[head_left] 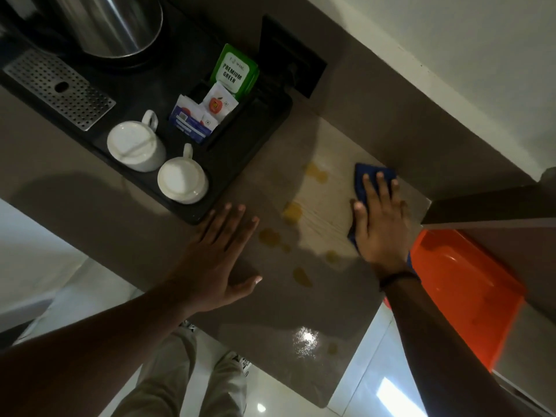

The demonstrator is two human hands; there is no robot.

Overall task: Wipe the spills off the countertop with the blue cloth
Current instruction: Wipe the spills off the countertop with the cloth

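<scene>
**Cloth pinned flat at the far right of the table, spills to its left**

Your right hand (380, 218) lies flat, fingers spread, palm down on the blue cloth (374, 176). No pinch here: the grip is an open palm pressing the cloth onto the table (270, 311). The cloth sits near the back wall at the table's right end; a blue corner shows past the fingertips and another bit by the thumb, the rest is under the hand. A dark band is on that wrist.

Your left hand (219, 260) is also flat & open on the table, fingers together, thumb out, holding nothing. It rests just beside the front corner of the black tray (228, 164).

Yellow-orange spills (293, 212) lie between the 2 hands: one blob up near the cloth, several in the middle, one close to your left thumb, a small one near the front edge by a bright glare spot.

On the tray: 2 white cups (137, 147) upside down, sachets incl. a green tea packet (236, 72), a perforated metal grille & a steel kettle (111, 22) at the back. An orange bin (460, 290) stands right of the table, below it.
</scene>
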